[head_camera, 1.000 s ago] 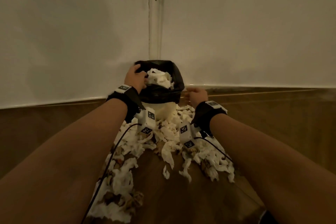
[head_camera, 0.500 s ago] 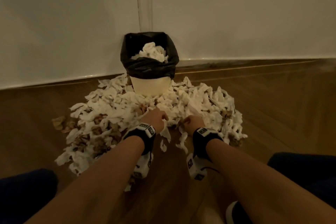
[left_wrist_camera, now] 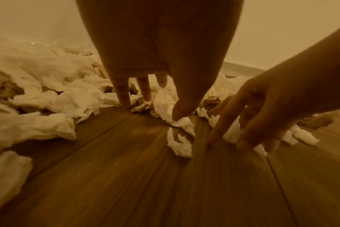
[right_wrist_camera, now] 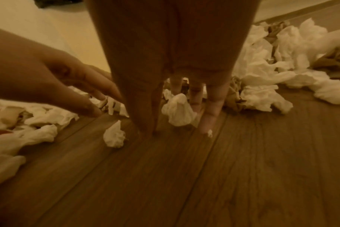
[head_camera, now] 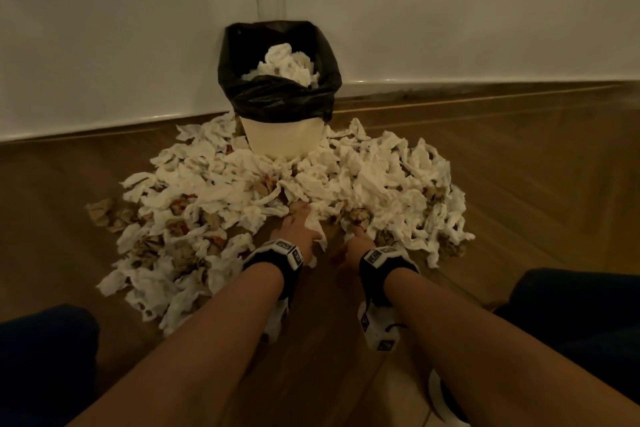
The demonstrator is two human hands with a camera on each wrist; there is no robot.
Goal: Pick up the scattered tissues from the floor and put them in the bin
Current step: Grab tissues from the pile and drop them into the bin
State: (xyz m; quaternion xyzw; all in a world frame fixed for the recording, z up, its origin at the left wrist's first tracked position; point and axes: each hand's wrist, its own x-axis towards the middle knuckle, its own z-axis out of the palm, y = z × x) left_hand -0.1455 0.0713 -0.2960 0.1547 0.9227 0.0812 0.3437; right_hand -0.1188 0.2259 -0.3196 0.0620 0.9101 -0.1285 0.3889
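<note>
A cream bin [head_camera: 280, 139] with a black liner [head_camera: 277, 97] stands in the wall corner, and white tissues [head_camera: 287, 64] are heaped inside it. A wide pile of crumpled tissues [head_camera: 221, 191] lies on the wooden floor around its base. My left hand [head_camera: 300, 224] is at the pile's near edge. In the left wrist view its fingers [left_wrist_camera: 124, 98] point straight down to the floor and its thumb rests on a white tissue [left_wrist_camera: 181, 122]. My right hand [head_camera: 353, 244] is beside it with fingers [right_wrist_camera: 210, 116] straight down and a tissue [right_wrist_camera: 178, 113] between thumb and fingers, not gripped.
White walls meet behind the bin, with a skirting strip [head_camera: 485, 94] along the floor. Brown crumpled paper [head_camera: 104, 215] is mixed into the left of the pile. My knees in dark trousers [head_camera: 45, 357] flank the arms. Bare floorboards [head_camera: 536, 184] lie to the right.
Both hands came down from the bin's rim to the floor at the front edge of the pile. The head view pulled back and now takes in the whole pile.
</note>
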